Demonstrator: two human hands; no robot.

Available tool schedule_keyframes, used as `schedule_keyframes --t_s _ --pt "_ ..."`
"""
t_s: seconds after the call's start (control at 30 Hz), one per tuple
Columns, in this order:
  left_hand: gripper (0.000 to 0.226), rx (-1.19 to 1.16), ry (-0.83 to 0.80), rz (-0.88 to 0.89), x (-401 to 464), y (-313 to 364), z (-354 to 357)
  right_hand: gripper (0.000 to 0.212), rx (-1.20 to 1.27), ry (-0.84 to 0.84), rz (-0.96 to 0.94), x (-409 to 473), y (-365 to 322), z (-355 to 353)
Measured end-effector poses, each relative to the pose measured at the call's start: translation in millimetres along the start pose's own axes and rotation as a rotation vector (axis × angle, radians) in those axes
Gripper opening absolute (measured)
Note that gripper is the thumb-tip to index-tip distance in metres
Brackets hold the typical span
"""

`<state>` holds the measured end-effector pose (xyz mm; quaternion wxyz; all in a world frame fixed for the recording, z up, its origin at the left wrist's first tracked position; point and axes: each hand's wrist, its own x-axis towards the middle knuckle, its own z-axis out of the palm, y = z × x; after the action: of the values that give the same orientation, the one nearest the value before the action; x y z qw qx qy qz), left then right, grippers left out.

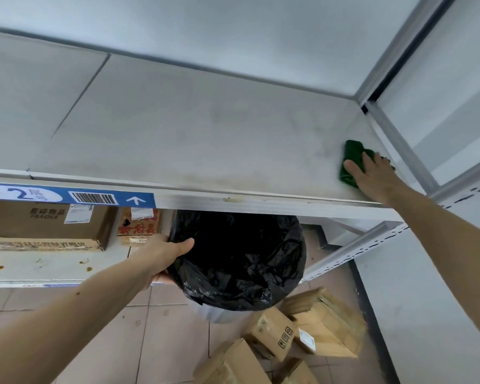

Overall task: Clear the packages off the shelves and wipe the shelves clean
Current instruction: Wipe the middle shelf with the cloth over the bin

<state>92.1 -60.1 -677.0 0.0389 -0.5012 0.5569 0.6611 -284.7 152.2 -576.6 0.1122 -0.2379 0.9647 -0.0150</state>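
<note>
Up top, head view: right hand (372,176) lies flat, fingers straight and close together, pressing a green cloth (351,159) onto the upper shelf (191,134) near its right corner post. Left hand (164,256) grips the rim of a black-bagged bin (241,259), thumb hooked over it. Cardboard boxes (47,225) sit on the lower shelf; more boxes (302,336) lie on the floor.

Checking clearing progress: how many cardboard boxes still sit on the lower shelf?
2: a large box marked FRAGILE at left and a smaller box with red print beside it, right. The upper shelf may hide others behind.
</note>
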Motion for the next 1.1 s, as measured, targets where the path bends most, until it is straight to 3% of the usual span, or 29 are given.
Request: schedule_keyframes --t_s 0.1,0.17,0.33,0.47,0.57,0.7,0.87,0.97,1.1 --pt "0.039 -0.016 -0.015 0.008 7.9 2.8 19.9 0.098 -0.017 0.027 0.152 29.9 -10.6 -4.5" --pt "0.038 -0.024 -0.018 0.016 10.8 1.0 27.3 0.095 -0.015 0.038 0.103 43.5 -38.7 -3.7" --pt "0.037 -0.044 -0.001 0.027 1.1 -1.4 31.4 0.067 -0.107 0.015 -0.444 18.4 -137.9 17.5" --pt "0.031 -0.036 0.025 0.073 -10.4 0.1 34.3 0.058 -0.090 -0.019 -0.722 -17.3 -128.2 22.0" --pt "0.028 -0.026 0.033 0.106 -13.0 3.5 35.1 0.061 -0.122 -0.005 -0.611 -1.9 -78.6 12.0" --pt "0.022 -0.041 0.022 0.158 -12.0 13.4 35.7 0.081 -0.133 0.023 -0.185 64.0 -18.8 -7.6" --pt "0.026 -0.092 -0.014 0.152 -9.6 19.2 30.6 0.093 -0.042 0.078 0.130 131.3 -33.5 -22.5" --pt "0.025 -0.106 -0.005 0.132 -9.0 18.5 27.0 0.083 -0.017 0.070 0.035 140.8 -83.1 -21.3" --pt "0.022 -0.109 0.010 0.136 -11.2 17.6 20.1 0.073 -0.071 0.059 -0.316 113.3 -161.8 -6.0"
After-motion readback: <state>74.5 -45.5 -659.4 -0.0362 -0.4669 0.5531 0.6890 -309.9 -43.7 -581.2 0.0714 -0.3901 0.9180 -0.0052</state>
